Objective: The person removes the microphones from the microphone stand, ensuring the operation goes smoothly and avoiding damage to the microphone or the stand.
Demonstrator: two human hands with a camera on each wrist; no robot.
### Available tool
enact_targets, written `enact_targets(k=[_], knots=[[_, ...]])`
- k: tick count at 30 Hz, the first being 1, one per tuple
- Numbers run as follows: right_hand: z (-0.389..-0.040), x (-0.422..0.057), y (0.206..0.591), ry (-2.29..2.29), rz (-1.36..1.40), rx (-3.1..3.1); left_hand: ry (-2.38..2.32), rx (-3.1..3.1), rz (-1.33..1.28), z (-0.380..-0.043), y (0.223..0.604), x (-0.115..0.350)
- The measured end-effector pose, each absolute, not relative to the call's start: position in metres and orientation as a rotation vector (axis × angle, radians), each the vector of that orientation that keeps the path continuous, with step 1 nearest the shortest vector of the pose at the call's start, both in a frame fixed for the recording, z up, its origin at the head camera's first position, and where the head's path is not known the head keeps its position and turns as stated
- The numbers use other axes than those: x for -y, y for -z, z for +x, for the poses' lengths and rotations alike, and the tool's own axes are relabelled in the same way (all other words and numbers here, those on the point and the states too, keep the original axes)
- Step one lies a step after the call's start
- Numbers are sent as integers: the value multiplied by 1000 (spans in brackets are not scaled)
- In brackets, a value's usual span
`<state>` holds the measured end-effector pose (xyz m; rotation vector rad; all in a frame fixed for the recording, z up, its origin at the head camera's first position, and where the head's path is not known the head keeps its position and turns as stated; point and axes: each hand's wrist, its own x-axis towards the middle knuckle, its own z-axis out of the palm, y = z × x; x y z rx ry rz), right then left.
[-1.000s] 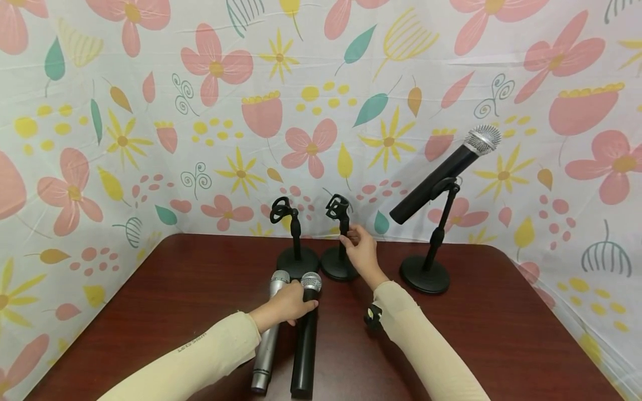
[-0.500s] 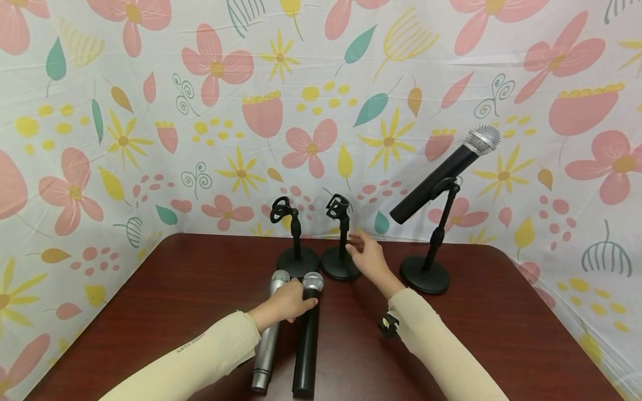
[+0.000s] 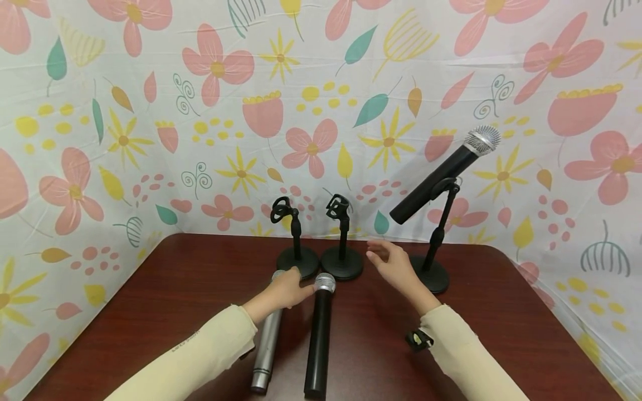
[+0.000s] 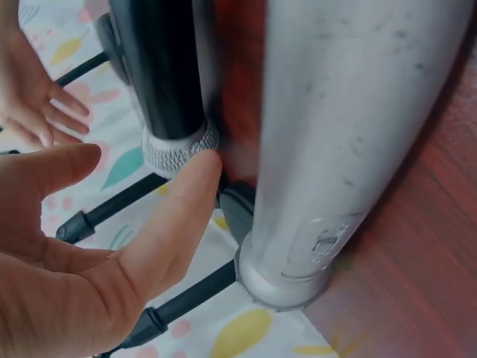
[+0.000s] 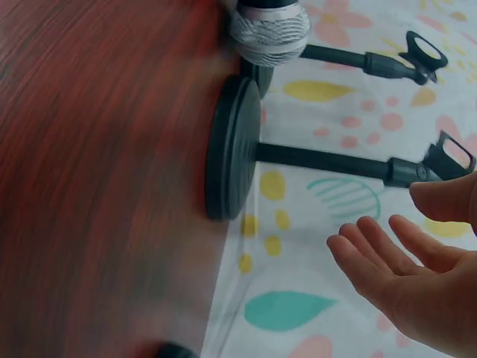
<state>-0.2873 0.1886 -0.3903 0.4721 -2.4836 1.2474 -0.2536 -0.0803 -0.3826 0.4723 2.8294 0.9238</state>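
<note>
My left hand (image 3: 285,289) reaches over the upper end of a silver microphone (image 3: 268,346) lying on the table, hiding part of it. One straight digit of that hand ends right at the mesh head of a black microphone (image 3: 318,344), which lies alongside. The left wrist view shows the fingers extended, not wrapped round either microphone (image 4: 168,74). My right hand (image 3: 396,270) is in the air to the right of the middle microphone stand (image 3: 343,262), fingers loosely spread and holding nothing. Beside that stand is a second bare stand (image 3: 297,259), its clip holding nothing.
A third stand (image 3: 435,278) at the right bears another black microphone (image 3: 436,181), tilted with its mesh head up. The dark red-brown table (image 3: 175,289) ends at a flower-patterned cloth (image 3: 311,72) behind and at both sides.
My right hand has let go of the middle stand and moved right, towards me. The black microphone on the table has shifted right, away from the silver one, with my left hand's digit at it.
</note>
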Motion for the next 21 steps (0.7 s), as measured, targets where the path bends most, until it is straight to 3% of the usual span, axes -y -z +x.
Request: enact_targets(k=[21], knots=[[-265,-243,382,-1184,336,2324,-1203,-2798,438,-249,373,68]])
